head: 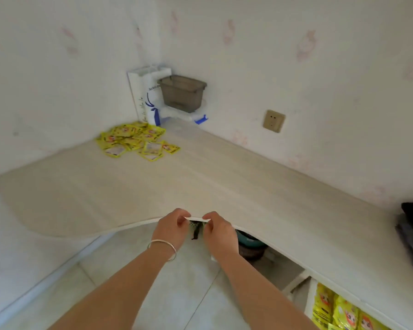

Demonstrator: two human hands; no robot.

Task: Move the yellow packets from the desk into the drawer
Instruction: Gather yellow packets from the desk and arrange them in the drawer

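Desk [200, 177]: pale wood-grain laminate, curved front edge. Yellow packets [136, 141]: glossy flat squares, loose heap in the far corner. Drawer [339, 313]: white, open under the desk at lower right, more yellow packets standing inside. Left hand [171, 226] and right hand [218, 231]: at the desk's front edge, fingers curled, together pinching a small thin packet [197, 223], edge-on, colour unclear. Grey translucent plastic bin [182, 92]: rectangular, against the wall
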